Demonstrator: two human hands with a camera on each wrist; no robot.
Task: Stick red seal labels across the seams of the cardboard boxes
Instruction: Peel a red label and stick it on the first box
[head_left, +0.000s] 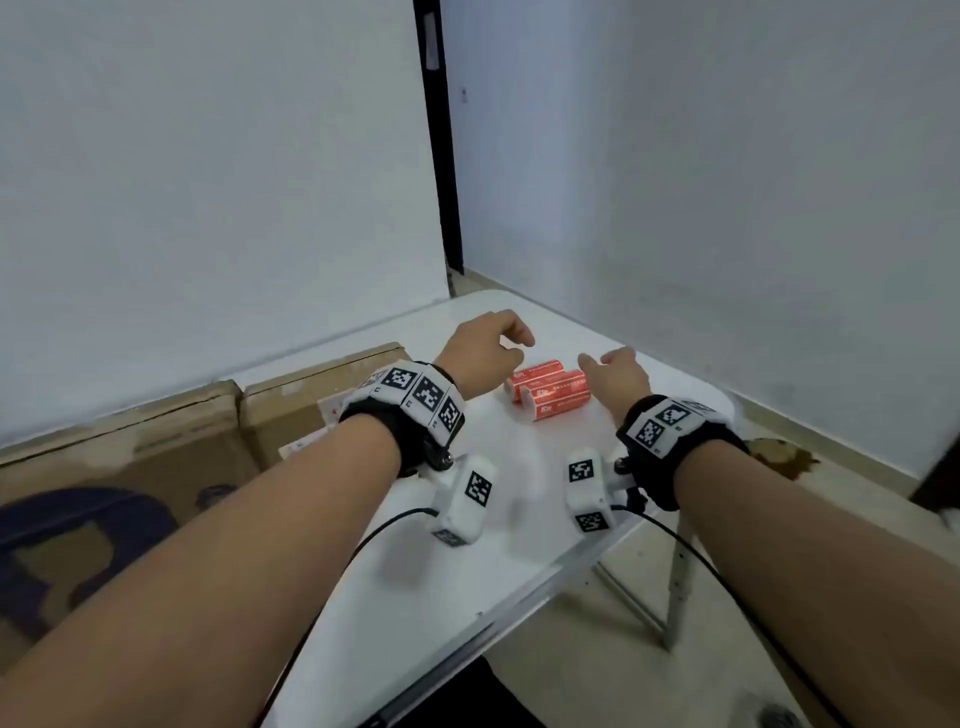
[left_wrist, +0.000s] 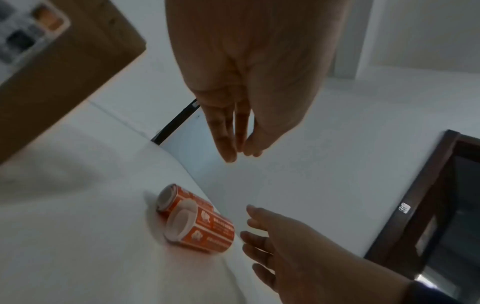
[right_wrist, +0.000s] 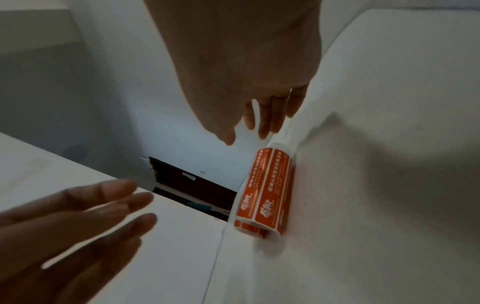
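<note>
Both forearms are extended over the white desk (head_left: 519, 519). Two rolls of red labels (head_left: 550, 389) are lying side by side between the hands, with cardboard boxes (head_left: 156, 457) at the left. No contact is observed: the left hand (head_left: 480, 353) is held loosely curled above the rolls, the right hand (head_left: 618, 376) spread just beside them, both empty. One roll should be steadied while a single label is peeled cleanly.
</note>
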